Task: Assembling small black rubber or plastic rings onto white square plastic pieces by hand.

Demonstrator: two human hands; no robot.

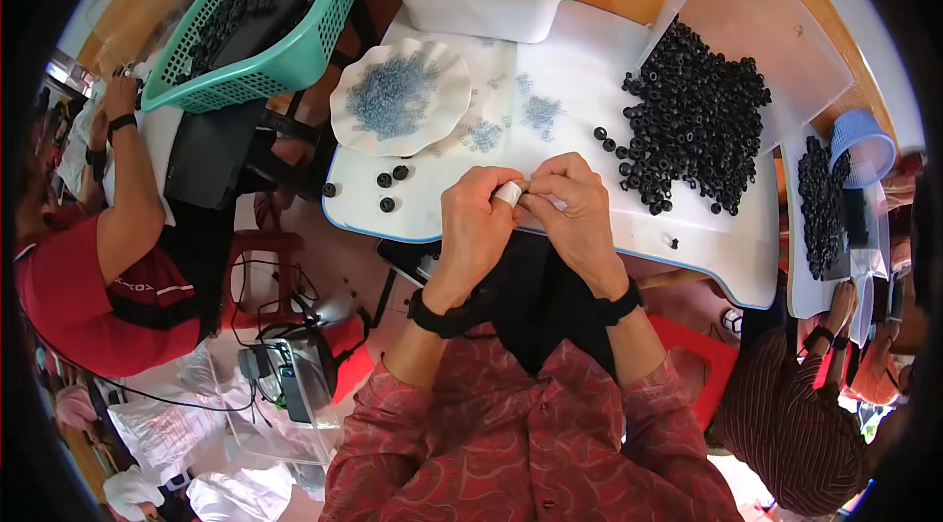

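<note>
So the person had both hands up close over the front edge of the white surface (604, 218), left hand (471, 222) and right hand (578, 213) meeting almost tip to tip. The fingers (565, 166) on both sides were pinched in tight, basically no gap. Honestly couldn't tell what, if anything, was in there: the fingertips covered that spot, so no telling which way a piece pointed or how its long axis ran. There was a white band (508, 193) at the left thumb, looked like a wrap, sitting a bit slanted.

Loose stuff nearby: a few black ring-shaped parts (387, 205) left of the hands, and a big heap of black parts (693, 124) to the right, spilling out of a clear bin (761, 16) tipped on its side, its mouth toward the person. The heap's parts faced all sorts of ways. One small black piece (674, 243) sat alone by the front edge. Beyond the left hand, a wavy-rimmed white plate (457, 95) held tiny clear bits (393, 95), with more scattered just beside it. Behind that was a white tub (481, 11), long side running left to right.
</note>
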